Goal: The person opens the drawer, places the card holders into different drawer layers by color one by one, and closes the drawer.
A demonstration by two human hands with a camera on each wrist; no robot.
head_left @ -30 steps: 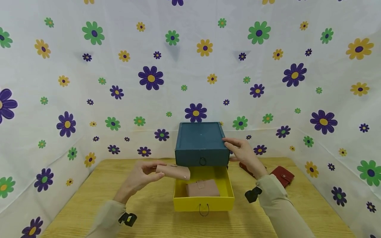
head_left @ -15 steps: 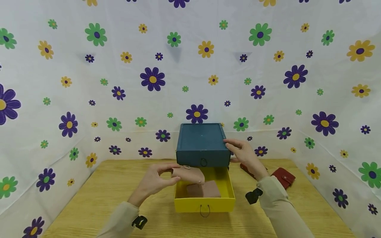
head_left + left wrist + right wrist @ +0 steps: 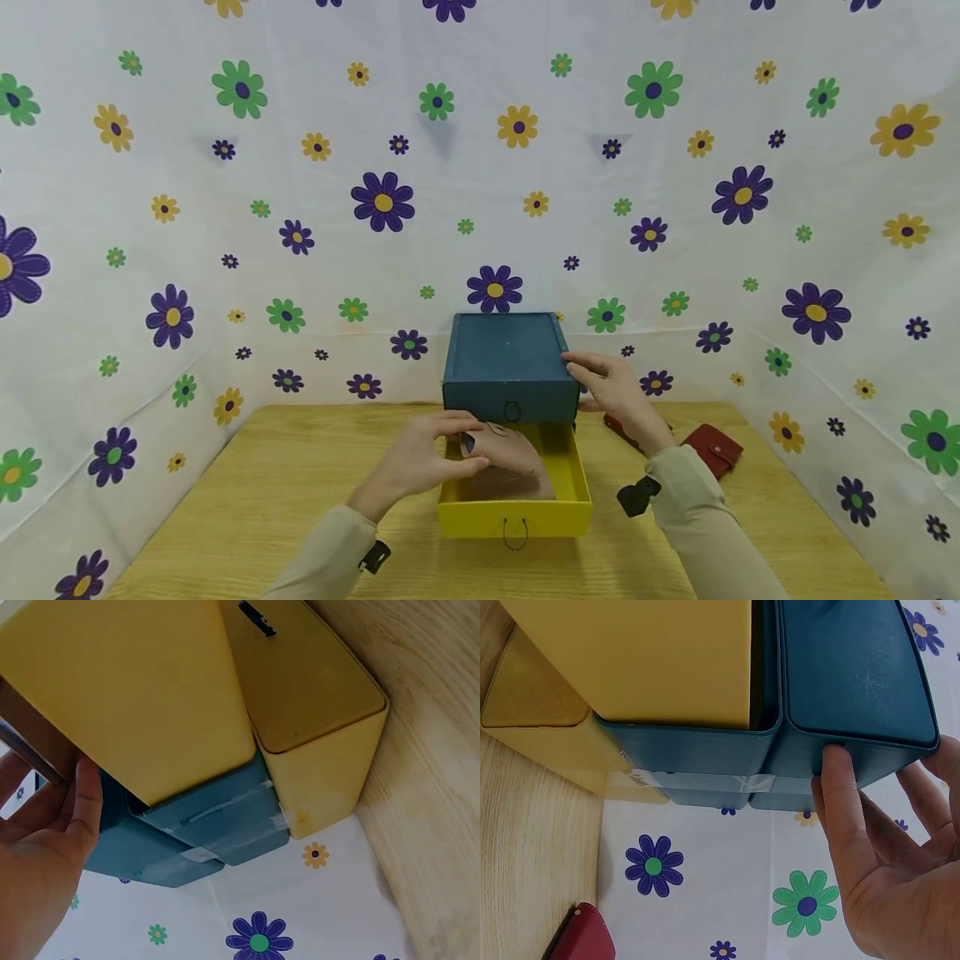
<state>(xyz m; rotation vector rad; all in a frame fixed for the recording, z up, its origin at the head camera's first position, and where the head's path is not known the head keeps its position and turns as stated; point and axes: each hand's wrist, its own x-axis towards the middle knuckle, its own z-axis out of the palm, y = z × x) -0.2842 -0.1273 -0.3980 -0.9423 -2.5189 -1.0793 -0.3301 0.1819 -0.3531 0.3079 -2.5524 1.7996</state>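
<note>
Right now the L hand (image 3: 420, 458) has the upper pink wallet (image 3: 502, 450) pinched betw. thumb and fingers, tilted, above the pulled-out yellow drawer (image 3: 513, 519). Underneath, the lower pink wallet (image 3: 517, 489) lies in the drawer near its front wall; can't tell if the two touch. The drawer front has a thin dark loop handle (image 3: 514, 542) (hangs down past the bottom edge, per the head cam).

R hand (image 3: 618, 390) isn't clenched: fingers a bit apart, fingertips on the R side of the blue drawer unit (image 3: 506, 346), which sits directly above the yellow drawer. L wrist cam also shows a lower yellow unit (image 3: 315, 682) beneath, w/ its own dark handle.

Off to the R on the wood table (image 3: 322, 492): a red wallet (image 3: 710, 447) w/ snap strap, nr the R forearm, plus another red item (image 3: 617, 427), mostly hidden behind the R hand & wrist. Flowery white cloth (image 3: 465, 267) behind.
</note>
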